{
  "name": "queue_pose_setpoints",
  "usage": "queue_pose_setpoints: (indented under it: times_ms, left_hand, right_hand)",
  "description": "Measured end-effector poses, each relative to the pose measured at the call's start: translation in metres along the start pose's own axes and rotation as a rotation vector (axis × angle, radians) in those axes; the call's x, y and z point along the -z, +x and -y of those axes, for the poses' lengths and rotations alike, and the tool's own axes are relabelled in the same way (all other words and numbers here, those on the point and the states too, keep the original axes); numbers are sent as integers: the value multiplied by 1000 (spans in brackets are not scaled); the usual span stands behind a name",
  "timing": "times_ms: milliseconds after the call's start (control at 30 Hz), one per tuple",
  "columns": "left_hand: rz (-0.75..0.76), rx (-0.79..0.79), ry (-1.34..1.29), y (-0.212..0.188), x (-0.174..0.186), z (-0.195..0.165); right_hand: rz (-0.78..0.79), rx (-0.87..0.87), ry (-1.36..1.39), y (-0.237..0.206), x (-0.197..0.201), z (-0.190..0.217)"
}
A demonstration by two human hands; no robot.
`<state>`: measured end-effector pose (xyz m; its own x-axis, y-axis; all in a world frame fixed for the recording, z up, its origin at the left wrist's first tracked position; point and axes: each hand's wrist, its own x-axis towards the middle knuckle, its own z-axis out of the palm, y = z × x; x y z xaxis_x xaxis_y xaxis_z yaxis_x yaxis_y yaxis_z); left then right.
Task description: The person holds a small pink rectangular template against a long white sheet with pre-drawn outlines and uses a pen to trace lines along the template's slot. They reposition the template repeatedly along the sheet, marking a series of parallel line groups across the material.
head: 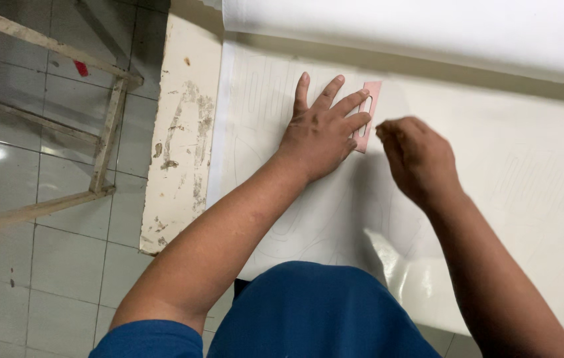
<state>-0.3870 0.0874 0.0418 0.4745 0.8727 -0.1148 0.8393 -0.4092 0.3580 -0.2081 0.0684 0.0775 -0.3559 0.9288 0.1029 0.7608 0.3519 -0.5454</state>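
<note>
My left hand (322, 129) lies flat, fingers spread, on a white sheet (527, 179) marked with faint pencil outlines. Its fingertips press down a small pink slotted template (369, 113) that rests on the sheet. My right hand (418, 159) hovers just right of the template with fingers pinched together near its lower edge; whether they hold a pencil is hidden. The sheet covers a worn cream table (186, 126).
A roll of white material (428, 26) lies across the far side of the table. To the left, a wooden frame (106, 132) stands on a grey tiled floor (63, 258). The table's left edge is chipped and stained.
</note>
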Motion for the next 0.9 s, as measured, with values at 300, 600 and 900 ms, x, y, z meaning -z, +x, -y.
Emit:
queue_pose_setpoints:
  times_ms: [300, 600, 900]
  left_hand:
    - [-6, 12, -53, -1, -11, 7]
    - [6, -12, -110, -4, 0, 7]
    - [-60, 19, -59, 3, 3, 4]
  right_hand:
    - [52, -122, 104, -52, -19, -16]
    - [22, -39, 208, -36, -27, -4]
    - [-126, 30, 74, 5, -17, 8]
